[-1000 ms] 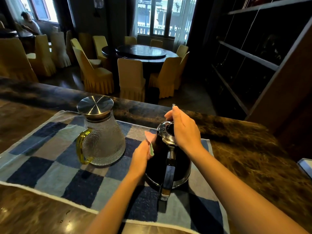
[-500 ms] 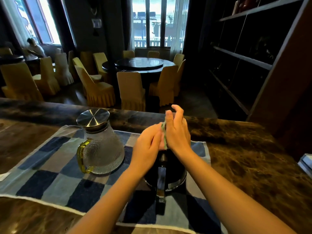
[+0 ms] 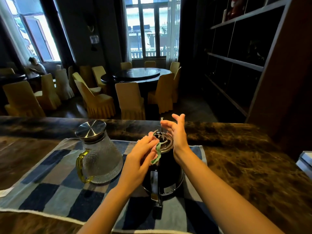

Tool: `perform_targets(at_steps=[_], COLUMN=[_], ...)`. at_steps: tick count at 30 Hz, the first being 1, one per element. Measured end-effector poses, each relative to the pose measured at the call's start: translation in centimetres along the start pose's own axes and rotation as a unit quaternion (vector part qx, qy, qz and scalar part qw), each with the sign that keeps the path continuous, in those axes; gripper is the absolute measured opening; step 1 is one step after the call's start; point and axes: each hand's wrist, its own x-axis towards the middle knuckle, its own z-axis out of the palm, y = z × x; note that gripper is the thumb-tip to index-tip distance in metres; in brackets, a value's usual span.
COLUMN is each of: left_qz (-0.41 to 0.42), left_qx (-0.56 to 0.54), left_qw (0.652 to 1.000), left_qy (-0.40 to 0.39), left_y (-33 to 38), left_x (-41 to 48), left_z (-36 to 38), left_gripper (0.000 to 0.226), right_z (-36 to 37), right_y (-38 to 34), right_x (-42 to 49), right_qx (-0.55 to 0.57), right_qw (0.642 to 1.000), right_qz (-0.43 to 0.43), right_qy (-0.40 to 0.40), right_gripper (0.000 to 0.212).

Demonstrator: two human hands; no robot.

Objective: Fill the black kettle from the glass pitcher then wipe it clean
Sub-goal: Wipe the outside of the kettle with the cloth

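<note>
left hand (image 3: pixel 143 160) fingers clamped a green cloth (image 3: pixel 156 152) against the black kettle (image 3: pixel 166 176); right hand (image 3: pixel 177 132) hovered at its one o'clock, fingers apart.

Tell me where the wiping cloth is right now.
In the head view, the green-edged cloth is at centre, held by the left hand against the upper left side of the black kettle, right of the glass pitcher.

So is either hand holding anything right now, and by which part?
The left hand holds a small green cloth, bunched under its fingers against the black kettle, with one edge poking out. The right hand is open beside the lid, holding nothing.
</note>
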Motion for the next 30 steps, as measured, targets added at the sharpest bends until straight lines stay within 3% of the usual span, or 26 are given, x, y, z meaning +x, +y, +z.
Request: perform_targets(at_steps=[7,12,15,17,20,22,27,30], left_qz=[-0.006,0.073,0.031,-0.027,-0.114,-0.129,-0.079,-0.135], left_qx=[0.091,0.147,0.129,0.104,0.071,0.043,0.049,-0.006], left_qw=[0.989,0.977,0.986,0.991,0.986,0.985,0.983,0.986], left_qy=[-0.114,-0.134,-0.102,-0.084,-0.096,-0.111,-0.156,-0.102], left_y=[0.5,1.4,2.0,2.5,2.8,2.7,2.4,1.0], left_x=[2.0,3.4,5.0,6.1,7.1,7.3,6.0,3.7], left_z=[-1.3,-0.8,0.2,0.7,0.9,0.9,-1.1,-1.7], left_gripper=[0.040,0.029,0.024,0.026,0.044,0.059,0.103,0.120], right_z=[0.1,-0.4,-0.8,-1.4,-3.2,-4.3,-6.7,-7.0], right_y=[0.1,0.3,0.1,0.1,0.6,1.4,1.2,0.2], right_x=[-0.1,0.0,-0.5,-1.4,-2.9,-3.7,-3.7,-3.0], right_qx=[-0.044,-0.039,-0.020,-0.061,-0.241,-0.338,-0.476,-0.504], right_qw=[0.999,0.999,0.999,0.992,0.923,0.865,0.768,0.741], right_qz=[-0.027,-0.016,-0.035,-0.114,-0.300,-0.367,-0.416,-0.428], right_qy=[-0.006,-0.026,-0.027,-0.013,-0.008,-0.051,-0.100,-0.120], right_gripper=[0.047,0.045,0.039,0.026,0.013,0.014,0.020,0.018])
